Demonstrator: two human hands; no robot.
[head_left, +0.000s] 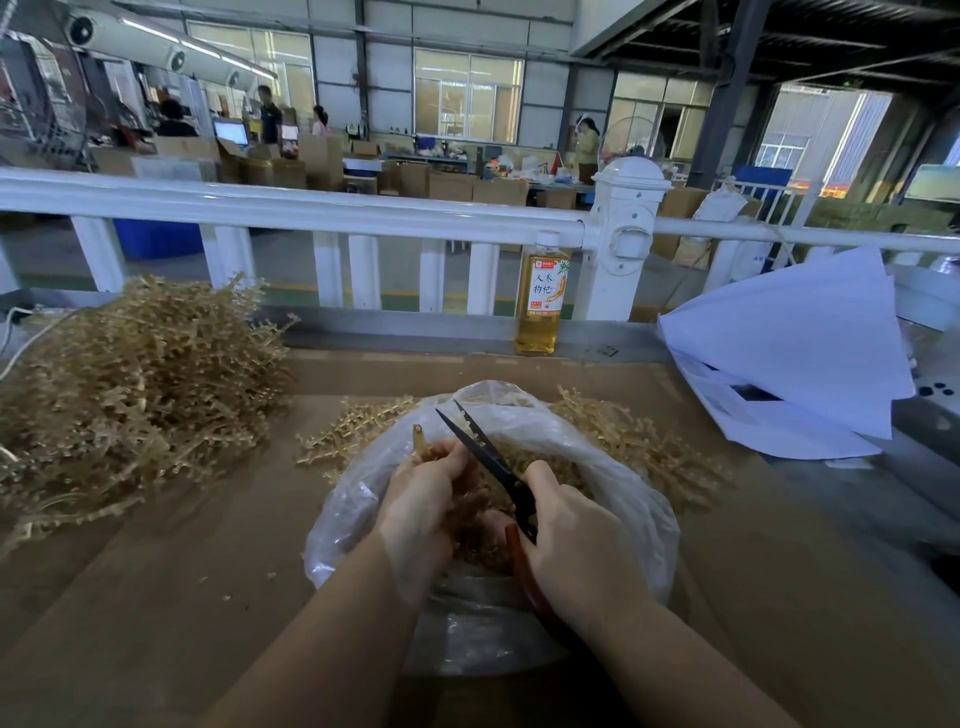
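Observation:
My right hand (576, 540) grips the red handles of black-bladed scissors (485, 452), whose blades are slightly parted and point up and away. My left hand (426, 493) pinches a tan branched plastic sprig (418, 436) just left of the blades. Both hands work over a clear plastic bag (613, 467) lining a container filled with small tan cut pieces (478, 525). Part of the sprig is hidden inside my left fist.
A large heap of tan branched sprigs (130, 384) lies at the left of the brown cardboard-covered table (208, 561). More sprigs (353, 436) flank the bag. A bottle of amber drink (540, 301) stands by the white railing (311, 208). White papers (789, 358) lie at the right.

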